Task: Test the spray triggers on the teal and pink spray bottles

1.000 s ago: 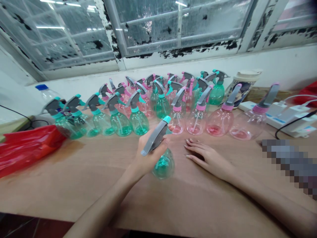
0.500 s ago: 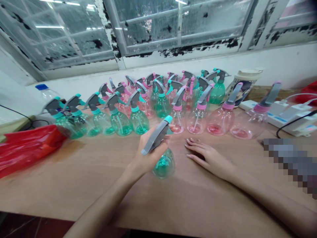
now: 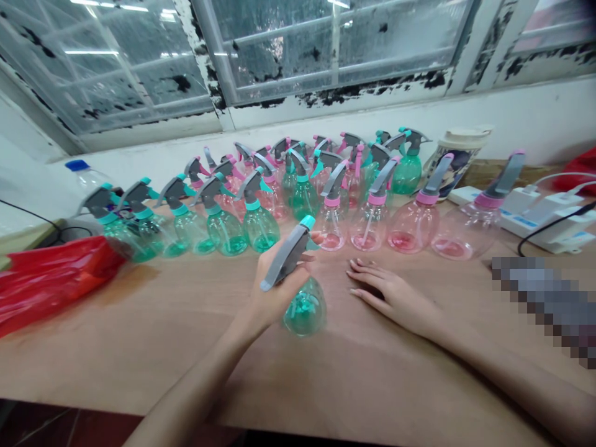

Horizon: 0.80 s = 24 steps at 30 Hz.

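My left hand (image 3: 274,285) is wrapped round the neck of a green spray bottle (image 3: 305,310) with a grey and teal trigger head. The bottle is near the middle of the wooden table (image 3: 186,347); whether its base touches the wood I cannot tell. My right hand (image 3: 386,288) lies palm down on the table to the right of that bottle, fingers stretched out and holding nothing. Beyond my hands stands a front row of green spray bottles (image 3: 226,233) on the left and pink spray bottles (image 3: 414,223) on the right.
More pink and green bottles crowd against the wall. At left lie a red plastic bag (image 3: 51,279) and a blue-capped bottle (image 3: 88,174). A patterned cup (image 3: 459,155), a white power strip (image 3: 549,223) with cables and a blurred-out object (image 3: 549,298) are at right.
The green spray bottle and my left hand have shifted very slightly left, with the grip unchanged. My right hand stays in place on the table.
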Each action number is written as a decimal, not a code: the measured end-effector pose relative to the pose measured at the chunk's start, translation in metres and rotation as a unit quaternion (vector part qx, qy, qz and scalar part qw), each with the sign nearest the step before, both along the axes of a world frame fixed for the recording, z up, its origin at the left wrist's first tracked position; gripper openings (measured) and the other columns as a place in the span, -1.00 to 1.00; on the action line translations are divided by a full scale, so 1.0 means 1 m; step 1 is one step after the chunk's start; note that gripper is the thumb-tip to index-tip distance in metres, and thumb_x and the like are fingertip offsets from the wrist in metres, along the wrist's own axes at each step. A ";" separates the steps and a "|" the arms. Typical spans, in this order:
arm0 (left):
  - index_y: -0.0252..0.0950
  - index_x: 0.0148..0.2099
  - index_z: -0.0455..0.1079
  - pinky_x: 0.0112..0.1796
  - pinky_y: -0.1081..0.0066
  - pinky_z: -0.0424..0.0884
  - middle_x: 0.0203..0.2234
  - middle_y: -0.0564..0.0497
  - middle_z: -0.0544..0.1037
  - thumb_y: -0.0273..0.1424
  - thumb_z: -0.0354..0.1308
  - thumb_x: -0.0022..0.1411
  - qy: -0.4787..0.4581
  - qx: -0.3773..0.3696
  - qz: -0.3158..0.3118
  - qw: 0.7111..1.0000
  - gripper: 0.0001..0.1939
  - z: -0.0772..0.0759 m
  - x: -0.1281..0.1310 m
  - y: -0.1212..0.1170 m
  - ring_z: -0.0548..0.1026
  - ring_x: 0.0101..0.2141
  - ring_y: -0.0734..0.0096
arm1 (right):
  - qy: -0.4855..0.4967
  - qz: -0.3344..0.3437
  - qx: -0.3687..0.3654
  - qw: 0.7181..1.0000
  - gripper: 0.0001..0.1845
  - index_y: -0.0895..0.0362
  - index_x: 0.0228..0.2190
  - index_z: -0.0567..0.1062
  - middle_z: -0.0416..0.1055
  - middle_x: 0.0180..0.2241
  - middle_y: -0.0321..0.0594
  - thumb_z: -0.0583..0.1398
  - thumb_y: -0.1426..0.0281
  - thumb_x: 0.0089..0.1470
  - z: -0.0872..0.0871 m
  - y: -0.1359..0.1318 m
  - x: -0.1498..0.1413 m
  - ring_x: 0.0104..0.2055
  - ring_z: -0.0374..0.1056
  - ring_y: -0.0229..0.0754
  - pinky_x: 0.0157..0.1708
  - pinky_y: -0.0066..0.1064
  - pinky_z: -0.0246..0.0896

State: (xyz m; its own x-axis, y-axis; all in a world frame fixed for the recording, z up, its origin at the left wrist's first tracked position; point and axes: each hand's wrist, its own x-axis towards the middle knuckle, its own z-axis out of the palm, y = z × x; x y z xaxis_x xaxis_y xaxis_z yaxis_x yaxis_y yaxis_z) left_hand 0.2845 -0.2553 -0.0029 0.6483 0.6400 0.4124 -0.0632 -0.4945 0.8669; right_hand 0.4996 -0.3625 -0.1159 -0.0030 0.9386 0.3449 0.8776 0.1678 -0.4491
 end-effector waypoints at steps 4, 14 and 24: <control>-0.22 0.02 0.43 -0.08 0.24 0.46 0.00 -0.07 0.55 -0.44 0.10 0.13 0.000 -0.006 -0.002 1.000 -0.63 -0.001 -0.001 -0.002 0.55 -0.10 0.22 | -0.006 0.001 -0.005 1.000 -0.55 0.06 0.09 0.45 0.32 0.20 -0.10 0.05 0.17 0.28 0.001 0.000 0.000 0.28 0.17 0.03 0.26 0.03 0.06; -0.21 0.05 0.41 -0.09 0.26 0.48 0.04 -0.07 0.53 -0.49 0.07 0.10 -0.001 0.011 0.004 1.000 -0.57 -0.004 0.002 -0.001 0.55 -0.08 0.22 | 0.003 -0.002 -0.003 1.000 -0.56 0.04 0.09 0.44 0.34 0.19 -0.11 0.06 0.17 0.28 0.001 -0.001 0.000 0.27 0.18 0.03 0.25 0.05 0.09; -0.20 0.04 0.42 -0.08 0.25 0.48 0.02 -0.06 0.54 -0.50 0.07 0.11 -0.010 0.018 0.008 1.000 -0.58 -0.004 0.002 -0.002 0.56 -0.11 0.25 | 0.005 -0.001 -0.001 1.000 -0.56 0.03 0.09 0.45 0.34 0.18 -0.11 0.05 0.17 0.28 0.001 -0.001 -0.001 0.26 0.19 0.04 0.24 0.06 0.09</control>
